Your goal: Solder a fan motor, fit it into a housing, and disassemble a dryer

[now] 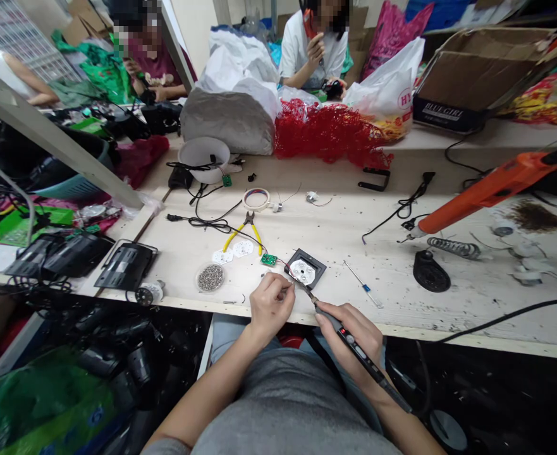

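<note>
My left hand (271,303) pinches something tiny between the fingertips, too small to tell what, and my right hand (354,332) wraps around a black soldering iron (356,354), with its tip just beside a black square plate (305,268) on the table (392,297). A little green circuit board (269,259) lies just left of the plate, near a dish of small screws (210,277). Farther off are yellow pliers (244,229), a roll of tape (256,199), and a big orange power tool (487,189).

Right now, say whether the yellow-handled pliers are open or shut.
Open: the pliers lie with their yellow handles spread wide apart.
</note>
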